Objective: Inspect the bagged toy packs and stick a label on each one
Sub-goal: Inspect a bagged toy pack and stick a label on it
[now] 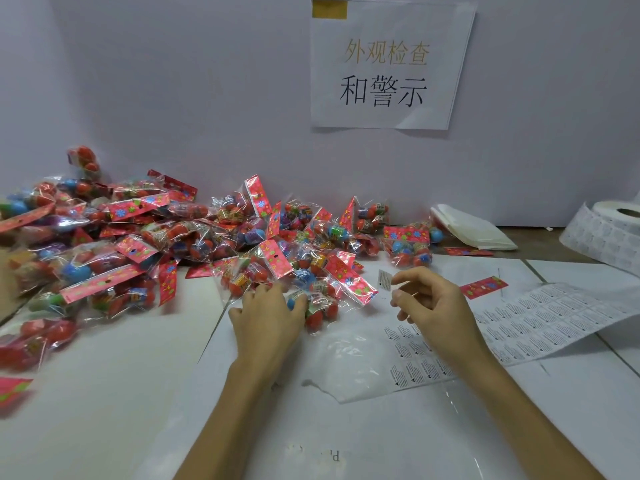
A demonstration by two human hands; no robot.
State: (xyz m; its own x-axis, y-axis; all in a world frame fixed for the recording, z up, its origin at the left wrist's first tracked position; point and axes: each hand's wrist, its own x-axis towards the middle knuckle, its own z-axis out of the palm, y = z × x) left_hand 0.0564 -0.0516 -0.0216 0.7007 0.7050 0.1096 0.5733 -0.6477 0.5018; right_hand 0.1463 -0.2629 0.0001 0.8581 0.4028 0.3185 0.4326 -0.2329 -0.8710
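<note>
Packs first: the toy pack (317, 308) I am working on lies on the worktop (104, 393), at the near edge of the pile (145, 237), a little left of centre. It is a clear, crinkled film bag showing glossy round pieces, mostly red with one blue. The header card is flat and pink with a printed flower pattern.

My left hand (268, 317) rests on this pack, fingers (263, 292) curled over it and gripping the blue piece through the film. My right hand (433, 303) hovers just beside the pack and clear of the surface. Its thumb and forefinger pinch a small white rectangular label (384, 280) carrying fine black print, and the other fingers are loosely bent.

The pile spreads to the left along the wall, packs overlapping at all angles, the film catching glare.

A matte label sheet (554, 317), gridded with identical printed labels, runs from beneath my right wrist toward a white roll (616, 230) at the far right. One loose header card (483, 287) lies flat near the sheet. A limp piece of clear film (349, 355) lies between my forearms. A sleeved paper notice (388, 64) with printed characters hangs on the wall.
</note>
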